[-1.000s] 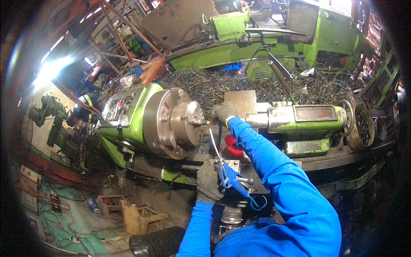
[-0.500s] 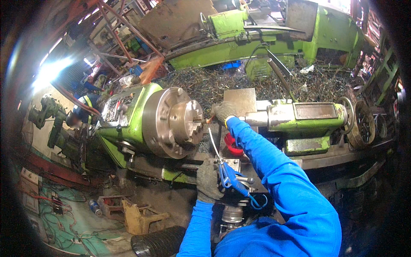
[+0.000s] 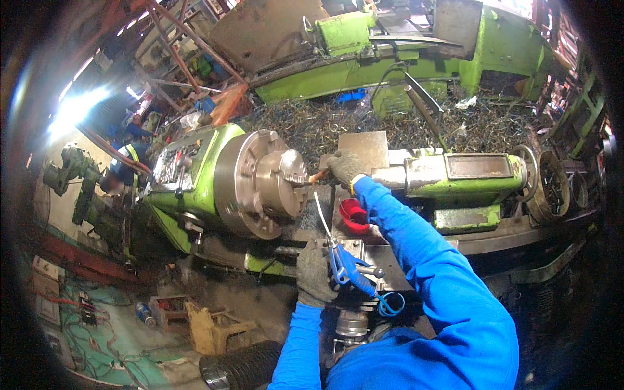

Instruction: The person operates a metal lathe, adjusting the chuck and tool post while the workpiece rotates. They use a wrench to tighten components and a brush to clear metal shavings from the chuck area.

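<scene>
A green lathe fills the middle of the head view, with its steel chuck (image 3: 263,185) on the left and its tailstock (image 3: 468,174) on the right. My right hand (image 3: 344,167), in a grey glove, holds a thin orange-handled brush (image 3: 316,176) against the chuck's face. My left hand (image 3: 314,274), also gloved, rests on the carriage near its handle. A blue spray gun (image 3: 348,266) with a long thin nozzle lies on the carriage beside my left hand. A small red cup (image 3: 354,215) stands on the bed below my right wrist.
Metal swarf (image 3: 364,120) is heaped behind the bed. A second green machine (image 3: 390,58) stands at the back. A person in blue with a yellow vest (image 3: 127,162) works at far left. Wooden stools (image 3: 214,328) and a ribbed black hose (image 3: 244,367) are on the floor.
The view has shifted a little. My right hand stays at the chuck face with only slight movement, and my left hand has not moved.
</scene>
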The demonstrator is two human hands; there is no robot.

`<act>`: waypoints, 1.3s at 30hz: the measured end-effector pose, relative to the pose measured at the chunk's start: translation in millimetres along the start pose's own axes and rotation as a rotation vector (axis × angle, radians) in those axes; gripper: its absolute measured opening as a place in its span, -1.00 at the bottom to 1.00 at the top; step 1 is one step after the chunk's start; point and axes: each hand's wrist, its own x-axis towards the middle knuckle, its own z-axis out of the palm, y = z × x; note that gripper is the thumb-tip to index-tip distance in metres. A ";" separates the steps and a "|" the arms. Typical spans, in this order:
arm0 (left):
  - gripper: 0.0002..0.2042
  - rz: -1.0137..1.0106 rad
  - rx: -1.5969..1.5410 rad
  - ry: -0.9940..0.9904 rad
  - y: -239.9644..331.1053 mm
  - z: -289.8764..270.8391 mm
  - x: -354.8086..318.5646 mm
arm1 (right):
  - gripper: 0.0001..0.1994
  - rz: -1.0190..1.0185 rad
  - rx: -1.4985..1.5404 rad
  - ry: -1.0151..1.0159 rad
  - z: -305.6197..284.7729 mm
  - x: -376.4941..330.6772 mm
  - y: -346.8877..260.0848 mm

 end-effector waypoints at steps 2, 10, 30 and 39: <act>-0.32 0.036 -0.006 0.000 6.2 1.6 5.4 | -0.60 0.044 0.143 0.044 -40.0 -33.4 -5.7; -0.45 0.106 -0.076 0.090 27.0 -16.2 24.4 | -0.72 0.024 0.372 0.191 -115.4 -151.7 23.4; -0.52 0.078 0.057 0.036 40.7 -25.0 29.4 | -0.63 0.134 -0.346 0.427 -182.0 -468.2 142.1; -0.59 -0.052 -0.006 -0.014 50.8 -33.7 28.7 | -0.63 0.380 -0.625 0.589 -274.3 -542.1 235.7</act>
